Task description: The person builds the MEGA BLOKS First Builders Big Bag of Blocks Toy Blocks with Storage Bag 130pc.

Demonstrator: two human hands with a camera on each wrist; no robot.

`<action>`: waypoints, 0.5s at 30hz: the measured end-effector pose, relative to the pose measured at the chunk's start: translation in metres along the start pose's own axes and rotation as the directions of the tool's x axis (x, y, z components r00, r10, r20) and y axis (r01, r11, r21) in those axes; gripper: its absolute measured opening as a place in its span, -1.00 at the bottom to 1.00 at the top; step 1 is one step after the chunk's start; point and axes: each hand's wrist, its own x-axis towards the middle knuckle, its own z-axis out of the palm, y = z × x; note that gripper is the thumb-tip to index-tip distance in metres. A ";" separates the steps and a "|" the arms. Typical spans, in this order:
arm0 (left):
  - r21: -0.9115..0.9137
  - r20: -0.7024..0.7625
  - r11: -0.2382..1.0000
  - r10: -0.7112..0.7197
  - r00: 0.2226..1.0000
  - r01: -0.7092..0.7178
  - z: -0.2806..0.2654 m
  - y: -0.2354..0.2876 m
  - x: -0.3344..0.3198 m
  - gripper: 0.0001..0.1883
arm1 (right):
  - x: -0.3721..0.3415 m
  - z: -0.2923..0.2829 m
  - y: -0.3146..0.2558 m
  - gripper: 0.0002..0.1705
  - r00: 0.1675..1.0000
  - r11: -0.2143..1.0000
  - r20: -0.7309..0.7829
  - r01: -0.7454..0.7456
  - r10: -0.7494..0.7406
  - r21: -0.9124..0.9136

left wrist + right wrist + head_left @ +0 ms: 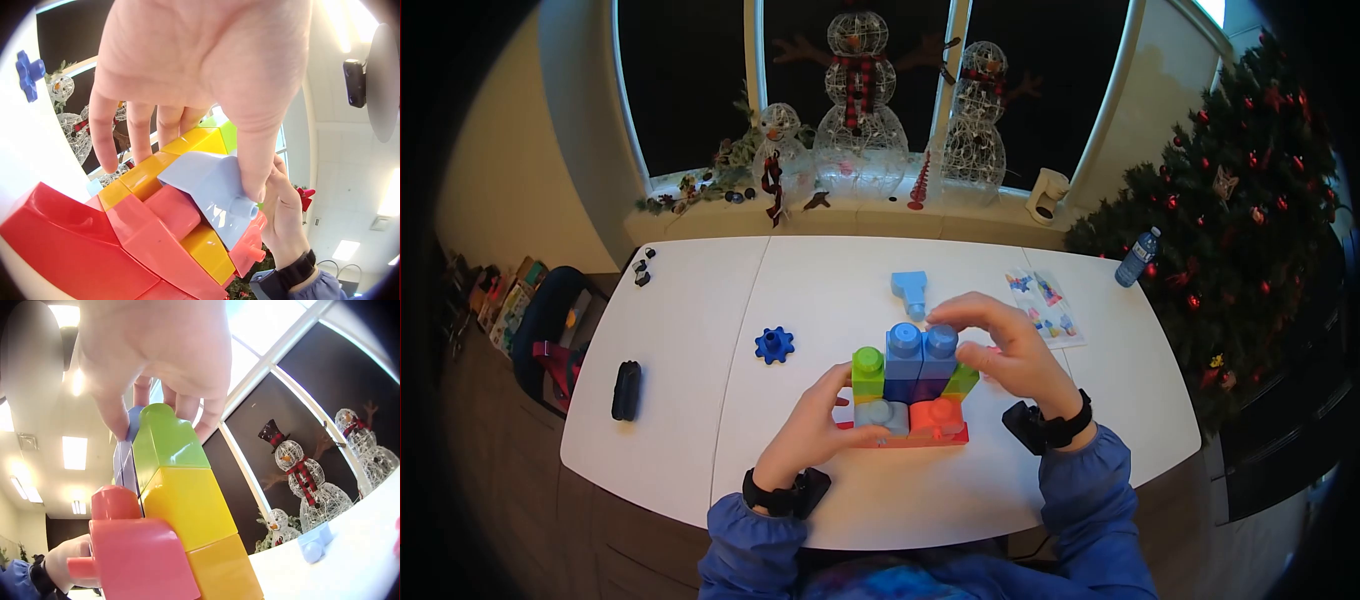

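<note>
A stack of toy building blocks stands on the table, its long red block [955,440] at the bottom. My left hand [805,425] holds the stack's left side, thumb against a grey-blue sloped block [212,184] and fingers behind the yellow blocks [145,175]. At the top right, my right hand [1020,350] grips a tall blue block [941,345] between thumb and fingers. Another blue block [903,345] stands beside it. Green blocks flank the pair, one [867,375] left and one [172,444] right. A coral block with a small spout [937,415] sits in front.
Behind the stack lies a light-blue block [910,288]. A dark-blue gear piece [775,345] and a black case [627,390] lie to the left. Printed sheet [1050,310] and water bottle [1138,257] are at the right; small black pieces [642,272] lie far left.
</note>
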 end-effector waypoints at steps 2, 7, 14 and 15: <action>0.004 0.007 1.000 -0.006 1.000 0.006 0.001 -0.001 -0.001 -0.12 | 0.023 -0.006 0.001 -0.53 0.991 0.993 -0.064 -0.121 0.121 0.011; 0.005 0.004 1.000 -0.014 1.000 0.014 0.000 0.000 -0.001 -0.13 | 0.070 -0.013 0.108 -0.43 0.951 0.823 -0.011 -0.272 0.308 -0.498; 0.028 -0.008 0.999 0.022 1.000 -0.022 0.001 -0.002 -0.001 -0.16 | 0.092 0.010 0.168 -0.23 0.813 0.497 0.026 -0.330 0.582 -0.803; 0.031 -0.002 0.999 0.028 1.000 -0.028 0.001 -0.002 -0.001 -0.16 | 0.091 0.012 0.167 -0.20 0.787 0.468 0.025 -0.340 0.617 -0.816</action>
